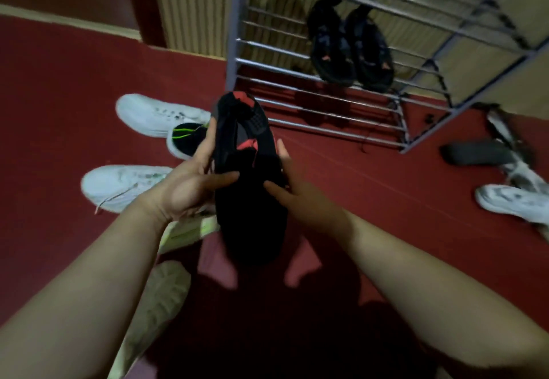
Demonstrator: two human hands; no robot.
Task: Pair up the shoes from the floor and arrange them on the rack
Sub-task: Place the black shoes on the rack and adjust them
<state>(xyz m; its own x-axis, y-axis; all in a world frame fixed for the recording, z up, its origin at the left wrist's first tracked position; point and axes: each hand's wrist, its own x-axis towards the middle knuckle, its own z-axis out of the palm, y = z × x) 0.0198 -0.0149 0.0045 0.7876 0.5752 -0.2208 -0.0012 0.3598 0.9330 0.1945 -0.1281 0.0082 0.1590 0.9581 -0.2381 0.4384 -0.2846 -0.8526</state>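
Single wide-angle view from the person's head, facing forward and steeply down. The red floor point(371, 206) fills the frame from close above; the metal shoe rack point(233, 36) stands at upper right.

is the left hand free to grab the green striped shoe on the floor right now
Probably not yet: the left hand grips the black shoe, shared with the right hand. The green striped shoe lies on the floor just beyond its fingers, uncovered, so letting go should leave the way free.
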